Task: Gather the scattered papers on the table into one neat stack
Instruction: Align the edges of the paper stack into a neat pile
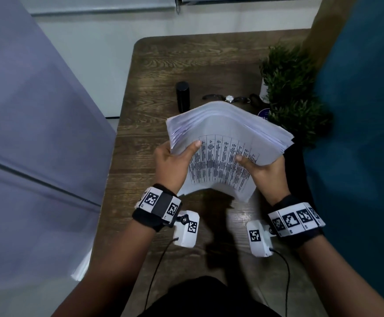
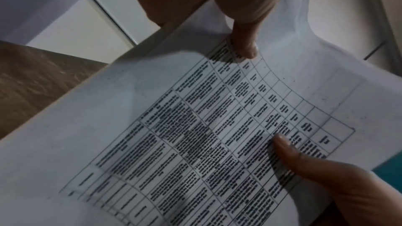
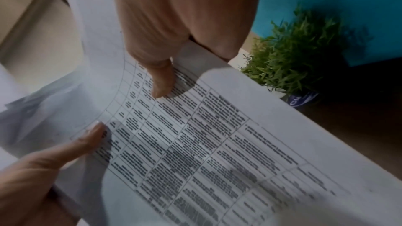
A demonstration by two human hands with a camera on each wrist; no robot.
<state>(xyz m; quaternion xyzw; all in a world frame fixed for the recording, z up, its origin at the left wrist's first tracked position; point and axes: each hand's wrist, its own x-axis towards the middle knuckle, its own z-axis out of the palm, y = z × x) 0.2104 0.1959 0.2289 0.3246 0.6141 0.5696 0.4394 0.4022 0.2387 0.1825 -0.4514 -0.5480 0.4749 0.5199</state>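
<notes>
A thick stack of white papers (image 1: 225,138) is held up above the wooden table (image 1: 154,65), bowed upward in the middle. Its near sheet carries a printed table of text (image 2: 195,135) (image 3: 185,143). My left hand (image 1: 175,161) grips the stack's left edge, thumb (image 2: 245,45) pressed on the printed sheet, fingers hidden behind. My right hand (image 1: 264,172) grips the right edge, thumb (image 3: 161,82) on the print. The far sheet edges are fanned and uneven.
On the table beyond the stack stand a black cylinder (image 1: 183,96), a wristwatch (image 1: 228,98) and a potted green plant (image 1: 287,88) at the right. A teal panel (image 1: 357,110) borders the right side; a grey partition (image 1: 37,133) stands left. More white paper (image 1: 81,268) pokes out lower left.
</notes>
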